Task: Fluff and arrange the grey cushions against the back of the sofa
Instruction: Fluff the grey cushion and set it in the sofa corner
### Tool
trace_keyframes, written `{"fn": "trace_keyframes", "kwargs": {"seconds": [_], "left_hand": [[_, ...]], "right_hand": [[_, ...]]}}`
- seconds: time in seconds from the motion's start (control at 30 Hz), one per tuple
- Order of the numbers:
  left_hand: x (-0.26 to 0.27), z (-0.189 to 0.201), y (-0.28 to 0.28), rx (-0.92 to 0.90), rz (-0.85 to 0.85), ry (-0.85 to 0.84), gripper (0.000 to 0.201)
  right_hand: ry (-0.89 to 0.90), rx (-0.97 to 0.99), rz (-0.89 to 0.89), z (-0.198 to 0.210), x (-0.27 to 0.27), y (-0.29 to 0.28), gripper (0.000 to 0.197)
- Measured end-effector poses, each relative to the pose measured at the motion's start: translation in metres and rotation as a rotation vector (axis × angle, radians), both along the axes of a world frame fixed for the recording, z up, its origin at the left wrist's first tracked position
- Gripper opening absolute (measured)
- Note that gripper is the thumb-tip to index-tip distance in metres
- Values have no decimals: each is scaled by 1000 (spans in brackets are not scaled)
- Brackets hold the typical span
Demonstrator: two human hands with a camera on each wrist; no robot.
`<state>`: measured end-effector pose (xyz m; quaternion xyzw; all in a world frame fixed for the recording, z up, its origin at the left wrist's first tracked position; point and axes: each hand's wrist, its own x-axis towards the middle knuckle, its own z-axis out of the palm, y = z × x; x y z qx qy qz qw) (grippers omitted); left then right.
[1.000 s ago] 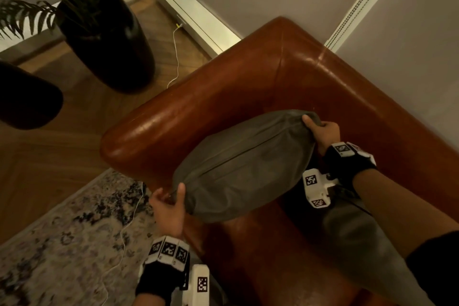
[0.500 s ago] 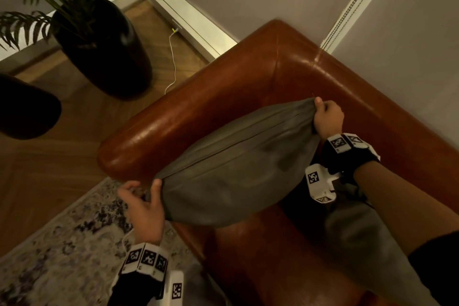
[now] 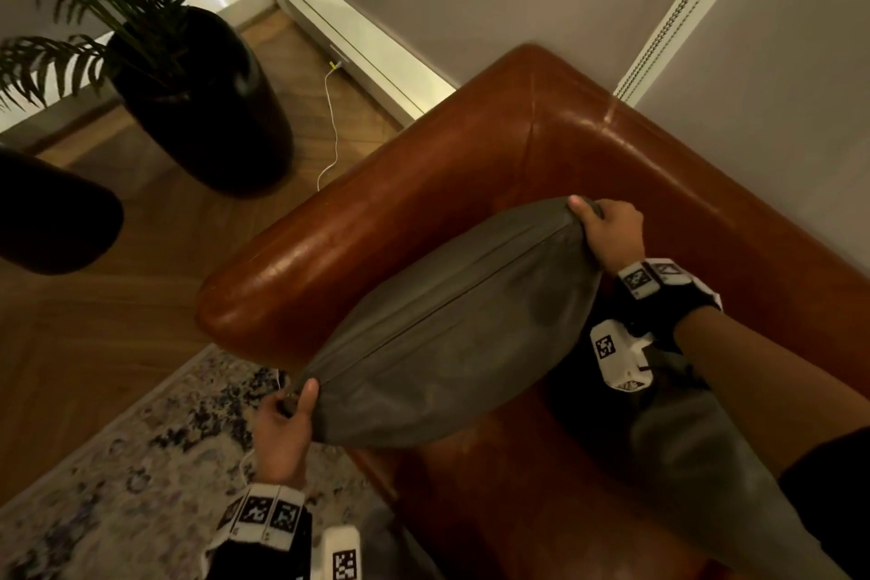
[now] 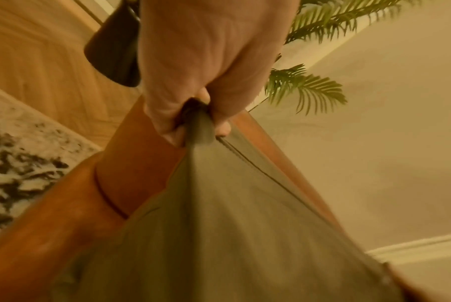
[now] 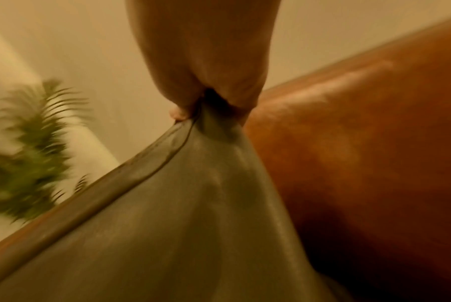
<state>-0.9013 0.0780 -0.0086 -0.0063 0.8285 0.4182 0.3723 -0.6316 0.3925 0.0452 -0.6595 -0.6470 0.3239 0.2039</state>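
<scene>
Item: plump grey fabric cushion (image 3: 452,334) with a seam along its top edge, held above the brown leather sofa's (image 3: 518,165) seat by its arm corner. Left hand (image 3: 282,429) and right hand (image 3: 612,235) each pinch one end corner. Second grey cushion (image 3: 696,462), partly hidden under the right forearm.

Grey cushion (image 3: 452,334): plump, smooth matte fabric, seam/zip line running lengthwise along its top edge. Held off the seat, stretched between two opposite top corners, one bunched in the left hand (image 3: 282,433), the other in the right hand (image 3: 609,233). Long axis tilts: right-hand corner sits farther back, near the sofa (image 3: 471,184) backrest; left-hand corner out past the armrest. Bulk sags below the grip line (fabric fans out from each pinch). Second grey cushion (image 3: 696,452) lies below the right wrist on the seat, partly hidden.
</scene>
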Motion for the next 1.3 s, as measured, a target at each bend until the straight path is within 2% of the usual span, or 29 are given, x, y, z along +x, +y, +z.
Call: {"fn": "trace_keyframes", "kwargs": {"seconds": [0.07, 0.1, 0.13, 0.2, 0.27, 0.3, 0.37, 0.4, 0.43, 0.53, 0.57, 0.6, 0.67, 0.77, 0.8, 0.83, 0.9, 0.93, 0.97, 1.07, 1.13, 1.2, 1.3], "left_hand": [[-3, 9, 4, -223, -114, 372, 42], [0, 23, 12, -196, -181, 553, 45], [7, 43, 22, -60, -279, 644, 50], [31, 86, 51, 275, -536, 592, 69], [55, 112, 77, 394, -727, 522, 82], [62, 116, 84, 426, -681, 484, 79], [65, 117, 89, 444, -404, 402, 61], [62, 113, 86, 449, -316, 415, 51], [59, 109, 82, 447, -290, 448, 43], [51, 100, 75, 441, -226, 477, 19], [50, 101, 75, 433, -199, 467, 8], [50, 103, 75, 434, -173, 466, 9], [51, 105, 74, 449, -140, 478, 24], [54, 105, 71, 442, -114, 470, 27], [54, 103, 70, 439, -108, 472, 27], [52, 100, 69, 436, -104, 478, 27], [51, 98, 67, 429, -113, 478, 26], [51, 98, 67, 425, -127, 480, 26], [51, 100, 66, 424, -146, 482, 23], [45, 111, 63, 400, -85, 503, 7], [38, 116, 63, 399, -62, 540, 10], [38, 118, 62, 413, -117, 575, 9], [43, 111, 67, 427, -164, 557, 13]], "right_hand": [[-27, 55, 55, 14, -22, -13, 43], [-16, 90, 64, 23, -35, -23, 41], [14, 140, 76, 34, -50, -37, 39], [127, 287, 181, 62, -84, -76, 32], [328, 277, 392, 86, -114, -117, 24], [446, 168, 467, 93, -124, -134, 22], [644, -64, 542, 94, -131, -154, 27], [647, -79, 585, 86, -127, -159, 32], [565, -31, 653, 73, -121, -163, 36], [70, 216, 855, 21, -85, -160, 45], [-54, 220, 839, 2, -69, -153, 45], [-152, 172, 791, -15, -49, -143, 46], [-305, -5, 577, -43, -4, -116, 46], [-429, -251, 284, -56, 45, -80, 46], [-413, -275, 202, -54, 50, -72, 47], [-314, -283, 81, -50, 51, -66, 50], [28, -345, -155, -46, 44, -55, 58], [174, -398, -209, -45, 39, -52, 58], [232, -415, -227, -44, 34, -52, 54], [159, -235, -282, -42, 28, -51, 42], [142, -207, -313, -35, 29, -46, 41], [63, -239, -320, -30, 31, -40, 44], [-120, -213, -248, -27, 32, -33, 34]]}}
